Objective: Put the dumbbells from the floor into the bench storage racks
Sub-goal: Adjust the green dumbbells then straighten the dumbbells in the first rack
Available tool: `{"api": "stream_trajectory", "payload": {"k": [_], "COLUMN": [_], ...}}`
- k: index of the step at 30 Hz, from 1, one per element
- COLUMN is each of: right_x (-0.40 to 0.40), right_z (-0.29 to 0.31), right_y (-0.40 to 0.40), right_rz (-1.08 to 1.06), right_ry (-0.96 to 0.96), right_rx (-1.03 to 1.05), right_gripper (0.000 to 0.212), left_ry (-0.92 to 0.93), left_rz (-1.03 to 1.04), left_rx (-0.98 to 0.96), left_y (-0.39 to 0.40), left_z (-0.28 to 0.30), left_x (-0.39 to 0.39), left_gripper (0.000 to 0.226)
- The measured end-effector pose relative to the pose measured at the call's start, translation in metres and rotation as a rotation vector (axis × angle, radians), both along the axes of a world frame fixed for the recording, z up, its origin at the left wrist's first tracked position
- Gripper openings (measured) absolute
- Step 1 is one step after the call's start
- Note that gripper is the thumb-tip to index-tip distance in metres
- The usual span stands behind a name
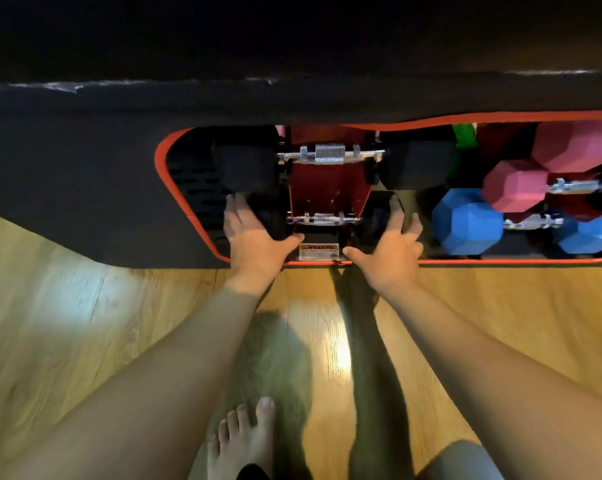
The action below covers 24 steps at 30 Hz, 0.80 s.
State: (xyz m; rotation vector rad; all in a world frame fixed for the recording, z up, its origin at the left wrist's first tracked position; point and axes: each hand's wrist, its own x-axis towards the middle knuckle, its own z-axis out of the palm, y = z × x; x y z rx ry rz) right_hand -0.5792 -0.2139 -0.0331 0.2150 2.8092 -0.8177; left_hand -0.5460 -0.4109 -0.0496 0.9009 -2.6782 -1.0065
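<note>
The person is reaching both arms into the bench storage rack, the left hand and right hand each lying spread over one black head of the lower black dumbbell, fingers loosely open rather than clenched. A second black dumbbell is sitting just above it on the red bracket. Pink dumbbells and blue dumbbells are resting in the compartment to the right, above the wooden floor.

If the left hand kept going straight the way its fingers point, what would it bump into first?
Probably the black end of the lower black dumbbell. The left hand is already at it, fingers pointing into the rack; whether they touch is hard to tell.
</note>
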Motion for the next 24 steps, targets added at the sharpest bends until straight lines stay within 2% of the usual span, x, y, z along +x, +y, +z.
{"api": "stream_trajectory", "payload": {"k": [3,5,8,12,15,17,19,21,24], "right_x": [-0.02,-0.032,-0.038,-0.038,-0.038,-0.035,-0.028,-0.021,-0.012], "right_z": [-0.004,-0.005,-0.01,-0.013,-0.006,-0.003,0.001,0.007,0.016], "right_y": [-0.012,-0.017,-0.02,-0.021,-0.017,-0.009,0.002,0.017,0.051], "right_rz": [0.019,-0.026,-0.033,-0.021,0.006,0.028,0.068,0.106,0.13], "right_ry": [-0.016,-0.012,-0.022,-0.012,-0.06,-0.073,-0.056,0.003,0.081], "right_rx": [0.028,0.051,0.115,0.171,0.108,0.022,-0.021,-0.021,-0.065], "right_gripper": [0.107,0.102,0.095,0.092,0.097,0.102,0.104,0.095,0.064], "left_ry": [-0.234,-0.31,-0.271,-0.25,-0.263,-0.32,-0.437,-0.458,-0.418], "left_rz": [-0.182,-0.19,-0.113,-0.148,-0.182,-0.138,-0.128,-0.172,-0.278], "left_rx": [-0.322,-0.385,-0.379,-0.315,-0.323,-0.232,-0.142,-0.124,-0.225], "left_y": [-0.006,0.0,0.003,-0.007,-0.006,-0.004,-0.001,0.01,0.043], "left_z": [-0.001,-0.001,-0.006,-0.006,0.0,0.003,0.007,0.014,0.044], "left_x": [-0.03,-0.036,-0.034,-0.041,-0.039,-0.034,-0.026,-0.017,0.003], "left_gripper": [0.119,0.113,0.102,0.102,0.108,0.112,0.126,0.129,0.12]}}
